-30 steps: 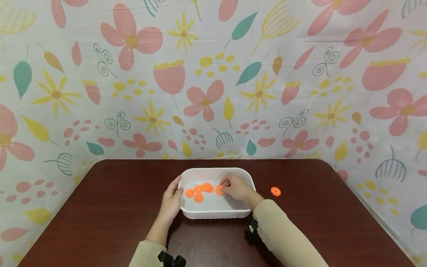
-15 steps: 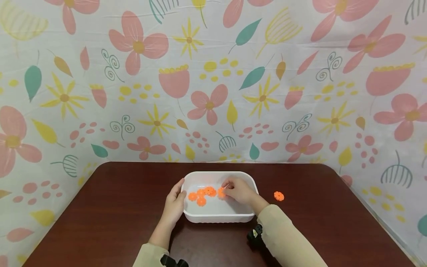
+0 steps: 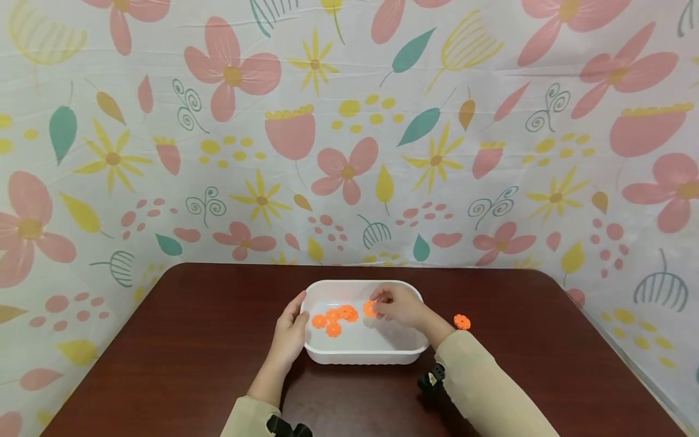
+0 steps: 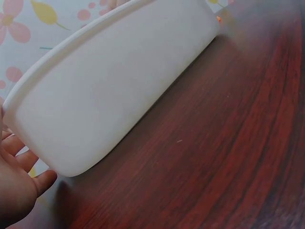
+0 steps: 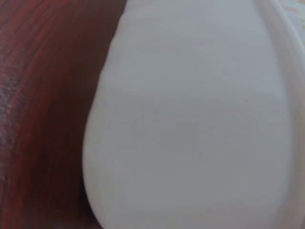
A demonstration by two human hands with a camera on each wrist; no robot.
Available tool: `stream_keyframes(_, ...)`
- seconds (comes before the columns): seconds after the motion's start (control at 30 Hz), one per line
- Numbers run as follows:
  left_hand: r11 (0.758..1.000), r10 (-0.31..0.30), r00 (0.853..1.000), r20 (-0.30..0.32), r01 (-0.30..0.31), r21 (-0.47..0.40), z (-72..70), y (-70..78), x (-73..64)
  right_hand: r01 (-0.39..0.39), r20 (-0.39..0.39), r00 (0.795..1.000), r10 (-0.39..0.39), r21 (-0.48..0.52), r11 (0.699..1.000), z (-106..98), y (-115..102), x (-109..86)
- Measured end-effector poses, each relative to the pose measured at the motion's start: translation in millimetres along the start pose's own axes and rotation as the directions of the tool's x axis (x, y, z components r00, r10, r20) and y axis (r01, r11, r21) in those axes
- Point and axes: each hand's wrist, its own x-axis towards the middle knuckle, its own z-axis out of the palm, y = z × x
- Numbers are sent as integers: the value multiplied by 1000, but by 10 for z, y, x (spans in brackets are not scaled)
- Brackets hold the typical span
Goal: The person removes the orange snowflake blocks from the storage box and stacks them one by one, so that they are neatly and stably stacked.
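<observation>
A white plastic tub (image 3: pixel 366 358) stands on the table. My left hand (image 3: pixel 289 334) holds its left end, thumb by the rim and fingers along the outer wall; the left wrist view shows these fingers (image 4: pixel 45 181) against the tub's end. Over the tub's right half, my right hand (image 3: pixel 401 308) pinches an orange flower-shaped disc (image 3: pixel 369 309) between thumb and fingers. Several similar orange discs (image 3: pixel 333 329) lie inside on the left, some overlapping. In the right wrist view only the tub's outer wall (image 5: pixel 190 119) and table show; the hand is out of sight.
One more orange disc (image 3: pixel 462 321) lies on the dark wooden table (image 3: pixel 180 340) right of the tub, close to the right forearm. A flower-patterned cloth (image 3: pixel 349 230) hangs behind the table's far edge. Both sleeves carry black wrist cameras.
The head view has shifted slightly. My right hand, still pinching a disc, has moved a little to the right, away from the other discs in the tub. The left hand keeps its hold.
</observation>
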Motion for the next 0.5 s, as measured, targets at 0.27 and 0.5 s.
stream_keyframes(0.27, 1000, -3, 1000, -9, 3, 9, 0, 14, -10, -5, -22, 1000, 6, 43, 999, -108, -94, -60)
stream_keyframes(0.5, 1000, -2, 1000, -15, 2, 9, 17, 11, -22, 28, -22, 999, -26, 89, 996, -184, -67, -116)
